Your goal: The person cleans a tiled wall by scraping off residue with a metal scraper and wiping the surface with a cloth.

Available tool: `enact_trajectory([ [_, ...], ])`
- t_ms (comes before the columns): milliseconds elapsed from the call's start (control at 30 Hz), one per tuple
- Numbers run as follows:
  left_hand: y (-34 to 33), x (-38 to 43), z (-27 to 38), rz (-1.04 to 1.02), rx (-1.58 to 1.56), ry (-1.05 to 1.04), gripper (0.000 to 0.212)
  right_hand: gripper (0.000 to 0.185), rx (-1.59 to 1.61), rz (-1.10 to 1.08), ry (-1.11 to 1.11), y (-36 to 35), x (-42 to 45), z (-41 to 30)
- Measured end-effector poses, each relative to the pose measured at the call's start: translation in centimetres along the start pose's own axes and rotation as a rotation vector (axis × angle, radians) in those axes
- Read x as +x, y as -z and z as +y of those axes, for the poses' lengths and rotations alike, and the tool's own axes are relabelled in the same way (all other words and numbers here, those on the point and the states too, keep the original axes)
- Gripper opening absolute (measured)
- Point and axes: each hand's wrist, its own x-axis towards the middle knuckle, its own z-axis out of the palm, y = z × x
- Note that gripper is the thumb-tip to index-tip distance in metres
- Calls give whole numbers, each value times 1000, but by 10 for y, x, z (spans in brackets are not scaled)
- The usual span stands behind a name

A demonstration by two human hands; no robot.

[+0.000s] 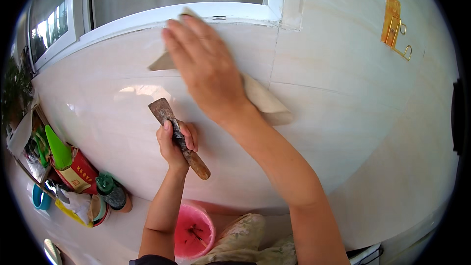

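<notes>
My left hand (172, 147) grips a worn scraper (197, 165) around its middle. Its broad, rusty-brown blade (160, 109) points up and its wooden handle end points down to the right, apart from the wall. Higher up, my right hand (212, 70) is spread over a beige cloth (265, 100) against the glossy tiled wall (323, 117). One corner of the cloth sticks out at the fingertips, by the lower edge of the white window frame (243, 10). The hand is slightly blurred, and it hides the cloth's middle.
A gold adhesive hook (393, 25) is fixed to the wall at upper right. Below me stands a pink bucket (195, 232) with dark debris inside. At left are a red bag (81, 171), a green-capped bottle (112, 193), a teal container (41, 197) and plants (14, 92).
</notes>
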Motion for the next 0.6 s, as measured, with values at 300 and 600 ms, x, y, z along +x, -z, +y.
enact_trajectory([
  [300, -2, -11, 7, 158, -164, -190, 39, 29, 32, -121, 341, -26, -11, -12],
  [600, -25, -18, -16, 62, 51, -30, 42, 43, -358, -31, -66, 150, -96, 97],
])
